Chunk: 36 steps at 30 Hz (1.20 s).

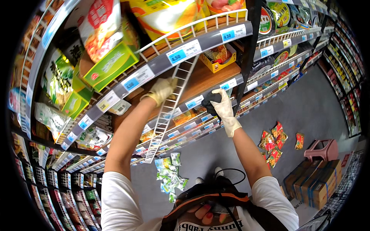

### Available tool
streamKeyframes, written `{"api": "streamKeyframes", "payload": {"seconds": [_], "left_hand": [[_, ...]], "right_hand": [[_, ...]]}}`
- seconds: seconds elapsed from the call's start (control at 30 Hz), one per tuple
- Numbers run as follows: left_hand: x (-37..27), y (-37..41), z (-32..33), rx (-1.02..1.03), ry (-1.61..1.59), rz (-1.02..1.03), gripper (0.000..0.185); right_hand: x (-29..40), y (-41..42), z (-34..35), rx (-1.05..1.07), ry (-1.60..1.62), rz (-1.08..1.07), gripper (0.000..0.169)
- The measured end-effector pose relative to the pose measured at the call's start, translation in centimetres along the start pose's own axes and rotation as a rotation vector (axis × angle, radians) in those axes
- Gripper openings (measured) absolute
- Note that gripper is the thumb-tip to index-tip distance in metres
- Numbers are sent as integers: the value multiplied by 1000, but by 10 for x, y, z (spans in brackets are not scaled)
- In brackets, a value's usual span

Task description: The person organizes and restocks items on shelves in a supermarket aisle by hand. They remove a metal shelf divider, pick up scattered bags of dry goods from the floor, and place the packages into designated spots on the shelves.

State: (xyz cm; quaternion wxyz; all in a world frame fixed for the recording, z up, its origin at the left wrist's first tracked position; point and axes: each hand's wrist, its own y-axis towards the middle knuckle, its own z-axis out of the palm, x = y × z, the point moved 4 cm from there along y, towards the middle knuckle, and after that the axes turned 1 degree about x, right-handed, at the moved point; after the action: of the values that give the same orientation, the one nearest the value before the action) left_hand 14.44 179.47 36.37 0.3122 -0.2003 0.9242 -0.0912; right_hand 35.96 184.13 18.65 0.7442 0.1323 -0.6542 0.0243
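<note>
My left hand (162, 90), in a pale glove, reaches under an upper shelf lip. Its blurred fingers close on the side of a white wire shelf guard (167, 115), which slants outward across the shelf fronts. Between the fingers and thumb of my gloved right hand (225, 105) is a bunched dark cloth (210, 103). That hand is at the front edge of the same wooden shelf (212, 75), by a price label. On this shelf stands a yellow display box (221, 59) with snack packets in it.
Green display boxes (111, 66) and a yellow bag (170, 14) fill the shelf above. On the grey floor (202, 153) lie green-white packets (170, 176) and red packets (273, 141). A pink stool (321, 150) and strapped cardboard cartons (313, 182) stand at right.
</note>
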Motion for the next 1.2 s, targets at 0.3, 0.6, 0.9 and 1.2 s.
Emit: {"api": "streamKeyframes", "payload": {"seconds": [0.3,0.6,0.9,1.2], "left_hand": [[-3,-15,80,-326,312,578,35],[-55,-63,124,10,252,638,31],[-52,-90,111,-22,119,707,24],[-34,-98,111,-23,95,595,37]], "right_hand": [[37,-77,-38,-226,-44,-55,35],[121,-92,-40,142,-1183,-531,74],[134,-81,-37,123,-680,-599,58],[105,-101,-25,60,244,-53,26]]}}
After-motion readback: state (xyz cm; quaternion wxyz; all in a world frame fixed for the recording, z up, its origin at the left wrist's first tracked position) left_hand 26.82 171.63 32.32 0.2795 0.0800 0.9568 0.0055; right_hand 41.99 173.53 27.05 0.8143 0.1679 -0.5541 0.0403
